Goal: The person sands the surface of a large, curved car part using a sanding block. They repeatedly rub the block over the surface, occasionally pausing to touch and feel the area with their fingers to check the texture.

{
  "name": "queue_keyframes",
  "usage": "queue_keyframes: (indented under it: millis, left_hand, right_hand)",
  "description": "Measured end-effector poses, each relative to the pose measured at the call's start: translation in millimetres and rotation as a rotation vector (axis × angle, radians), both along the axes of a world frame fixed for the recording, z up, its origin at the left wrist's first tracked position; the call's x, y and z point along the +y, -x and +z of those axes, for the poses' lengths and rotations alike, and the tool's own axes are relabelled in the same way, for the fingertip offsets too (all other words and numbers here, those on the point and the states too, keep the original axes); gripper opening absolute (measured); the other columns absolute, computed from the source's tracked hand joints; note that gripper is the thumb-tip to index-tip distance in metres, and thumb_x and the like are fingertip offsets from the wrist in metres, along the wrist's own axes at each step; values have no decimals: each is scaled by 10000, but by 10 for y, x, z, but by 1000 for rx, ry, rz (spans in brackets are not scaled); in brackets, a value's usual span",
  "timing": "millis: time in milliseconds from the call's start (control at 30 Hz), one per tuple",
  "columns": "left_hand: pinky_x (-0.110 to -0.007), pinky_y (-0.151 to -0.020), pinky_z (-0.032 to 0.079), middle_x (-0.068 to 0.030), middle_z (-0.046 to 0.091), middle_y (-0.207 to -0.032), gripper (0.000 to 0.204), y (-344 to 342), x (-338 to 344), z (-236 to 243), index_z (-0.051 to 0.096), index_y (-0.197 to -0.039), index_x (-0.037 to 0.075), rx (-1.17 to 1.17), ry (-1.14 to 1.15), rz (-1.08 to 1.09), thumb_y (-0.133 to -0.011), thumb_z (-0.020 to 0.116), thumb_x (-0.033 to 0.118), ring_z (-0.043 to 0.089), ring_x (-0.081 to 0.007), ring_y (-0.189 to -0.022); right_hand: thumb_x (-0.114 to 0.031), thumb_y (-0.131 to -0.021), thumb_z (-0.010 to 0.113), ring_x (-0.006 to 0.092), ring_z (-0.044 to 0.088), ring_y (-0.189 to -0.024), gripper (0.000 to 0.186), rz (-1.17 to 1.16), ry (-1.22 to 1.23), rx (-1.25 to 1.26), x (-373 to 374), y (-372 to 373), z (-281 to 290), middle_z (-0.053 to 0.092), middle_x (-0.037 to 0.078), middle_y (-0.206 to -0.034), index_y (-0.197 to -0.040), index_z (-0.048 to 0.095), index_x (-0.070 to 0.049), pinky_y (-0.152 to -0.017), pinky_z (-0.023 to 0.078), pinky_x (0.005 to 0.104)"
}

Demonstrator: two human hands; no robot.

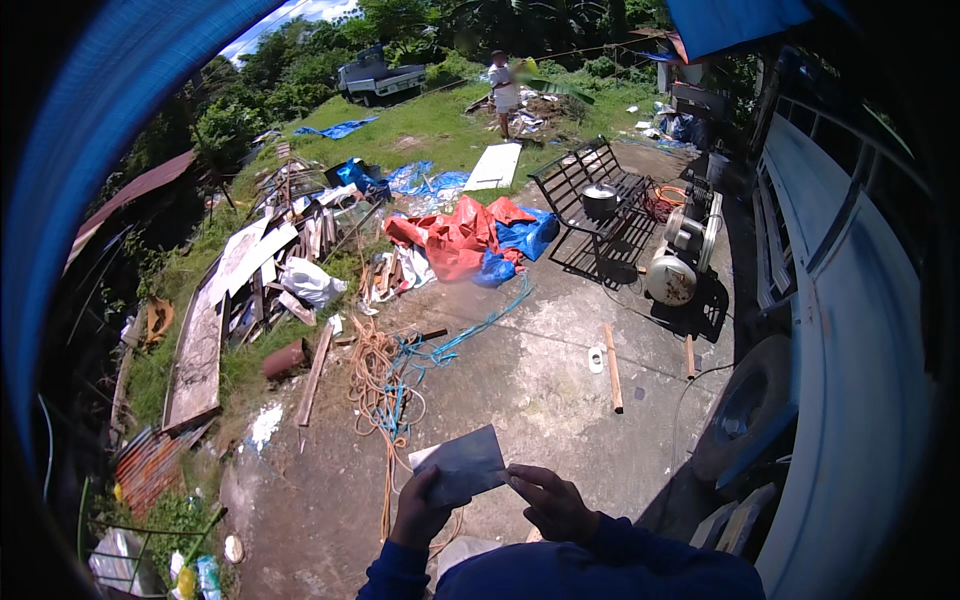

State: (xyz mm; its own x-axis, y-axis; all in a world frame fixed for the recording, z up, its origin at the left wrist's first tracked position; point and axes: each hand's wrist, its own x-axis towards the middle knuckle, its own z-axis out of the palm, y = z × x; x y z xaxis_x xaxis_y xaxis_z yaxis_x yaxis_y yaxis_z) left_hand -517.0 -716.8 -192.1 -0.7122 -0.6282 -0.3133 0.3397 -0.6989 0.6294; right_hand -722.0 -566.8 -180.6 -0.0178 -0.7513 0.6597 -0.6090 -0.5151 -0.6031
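Between my two hands is a dark grey rectangular sheet (465, 465) with a pale edge at its left corner; it looks like sandpaper. My left hand (420, 512) is closed on its left side, the thumb lying over the front. At the opposite edge, the fingers of my right hand (552, 503) pinch the lower right corner. The sheet is held tilted above the concrete, in front of my body. Both forearms wear dark blue sleeves.
Tangled orange and blue rope (385, 385) lies ahead on the concrete. Beyond it are a red tarp (455, 240) and a scrap-wood pile (250, 270). At right stand a metal bench (590, 185) with a pot, an air compressor (672, 275) and a tire (742, 405). A person (502, 90) stands far off.
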Motion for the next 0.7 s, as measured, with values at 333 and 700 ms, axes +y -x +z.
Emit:
queue_keyframes:
  millis: [333, 700]
  left_hand:
    - [-378, -899, 532, -133, 709, -1115, 268, 326, 351, 111, 651, -1196, 27, -609, 1165, -31, -950, 632, 129, 680, -297, -1033]
    - [-343, -833, 565, -127, 703, -1066, 270, 697, 366, 214, 590, -1205, -55, -228, 609, 207, -989, 604, 106, 704, -208, -942]
  right_hand:
    - [-252, -973, 663, 233, 621, -1127, 525, -303, -314, -995, -732, 1090, -113, 642, 179, -1211, -1384, 482, 21, -991, 489, 346]
    - [-349, -948, 696, 252, 626, -1158, 645, -66, -652, -679, -117, 516, -308, 622, 161, -1272, -1418, 460, 23, -975, 518, 400]
